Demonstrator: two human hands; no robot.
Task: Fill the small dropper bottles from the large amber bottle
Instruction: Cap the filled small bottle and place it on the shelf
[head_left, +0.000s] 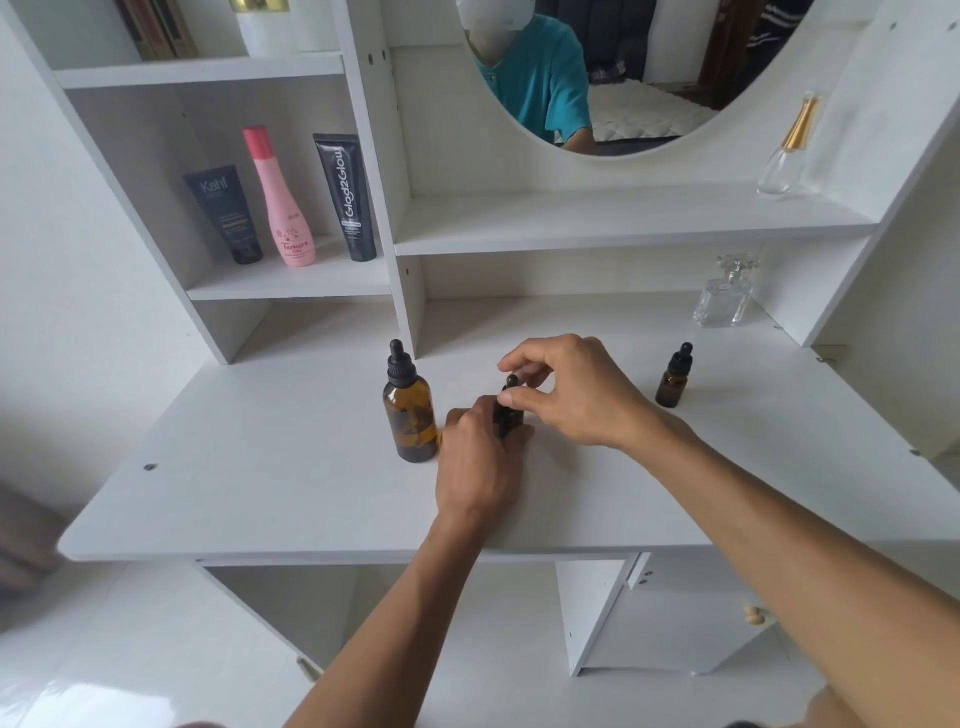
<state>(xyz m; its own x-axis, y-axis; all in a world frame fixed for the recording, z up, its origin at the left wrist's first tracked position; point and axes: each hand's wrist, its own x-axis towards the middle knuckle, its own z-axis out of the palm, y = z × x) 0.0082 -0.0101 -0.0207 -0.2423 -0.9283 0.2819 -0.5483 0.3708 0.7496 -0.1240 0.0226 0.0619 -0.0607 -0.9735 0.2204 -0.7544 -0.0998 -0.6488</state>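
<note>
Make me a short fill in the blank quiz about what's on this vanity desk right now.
1. The large amber bottle stands with its dropper cap ____.
2. The right hand pinches the ____ of the small bottle held by the left hand.
3. The pink bottle stands between two ____ tubes.

Answers: on; cap; black

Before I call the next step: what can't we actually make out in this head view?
- Small dropper bottle in the middle: body mostly hidden by the left hand; fill level unreadable.
- Its cap: the right hand covers it; cannot tell if it is loosened.
- Large amber bottle: dark glass and reflections obscure the liquid level.
- Second small bottle on the right: too small to judge whether it holds anything.
</note>
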